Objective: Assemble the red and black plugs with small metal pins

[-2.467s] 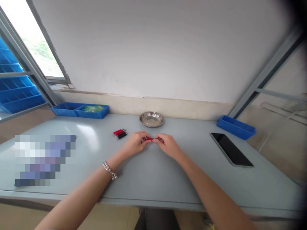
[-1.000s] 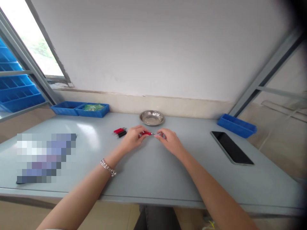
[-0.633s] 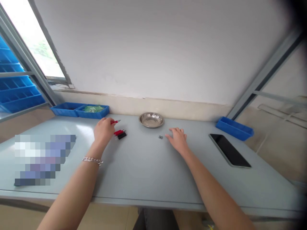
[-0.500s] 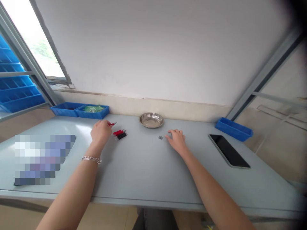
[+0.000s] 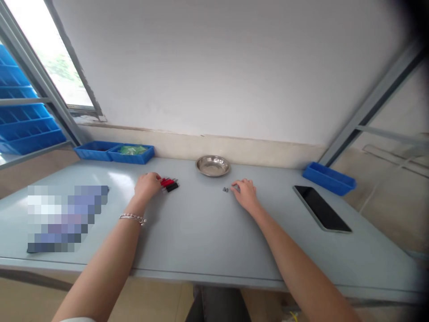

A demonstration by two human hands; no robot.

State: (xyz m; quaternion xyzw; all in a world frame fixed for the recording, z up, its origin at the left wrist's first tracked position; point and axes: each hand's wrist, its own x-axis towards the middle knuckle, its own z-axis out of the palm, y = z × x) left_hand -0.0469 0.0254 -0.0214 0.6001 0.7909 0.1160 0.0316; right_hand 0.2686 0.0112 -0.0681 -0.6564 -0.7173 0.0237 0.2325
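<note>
My left hand [image 5: 147, 185] is closed at one end of a slim red piece with a metal tip [image 5: 164, 180], low at the tabletop. That piece lies against another red piece [image 5: 170, 184] and a black piece [image 5: 172, 187] with metal ends. Their exact kind is too small to make out. My right hand [image 5: 245, 195] rests on the table with curved fingers, thumb and forefinger apart, nothing visible between them. Just left of its fingertips sit two small grey pieces [image 5: 225, 190], not touched.
A round metal dish [image 5: 213, 173] stands at the back by the wall. Blue bins [image 5: 134, 158] stand back left, one with green contents; another blue bin [image 5: 330, 181] is at the right. A phone [image 5: 321, 209] lies before it. A blurred-out flat item [image 5: 69, 219] lies at left.
My left hand has moved slightly right and down, bringing its red piece alongside the other red and black ones. My right hand's fingers have drawn a little closer to the grey pieces.
</note>
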